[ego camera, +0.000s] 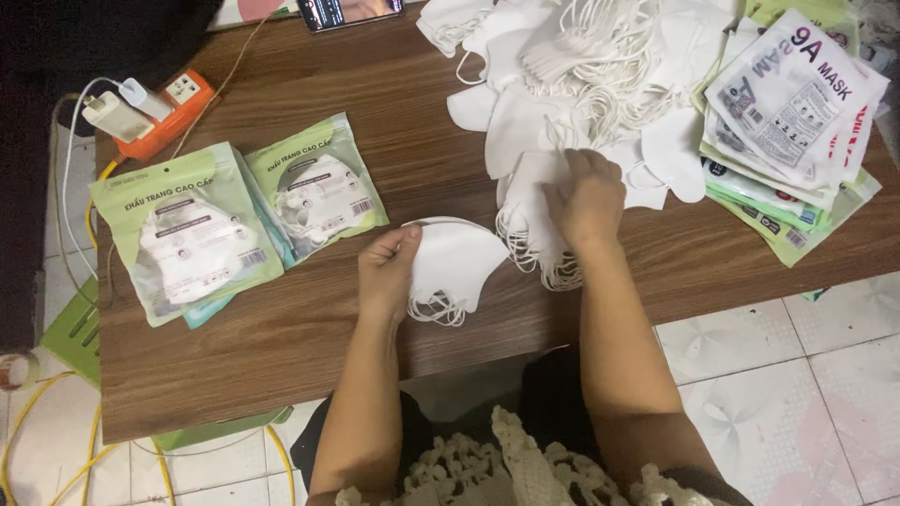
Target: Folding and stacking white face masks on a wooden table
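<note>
Head view: on the wooden table, the left hand pinches a small stack of white face masks at its left edge, just at the table's near side. Right of that stack, the right hand presses curled fingers onto a second mask stack. Behind it spreads a loose mask heap. Two green filled packets lie left of the held stack; empty pouches pile far right.

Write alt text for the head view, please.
Left hand holds a small stack of white masks at the edge of a wooden table; right hand reaches into a mask pile. Green packets lie left.
</note>
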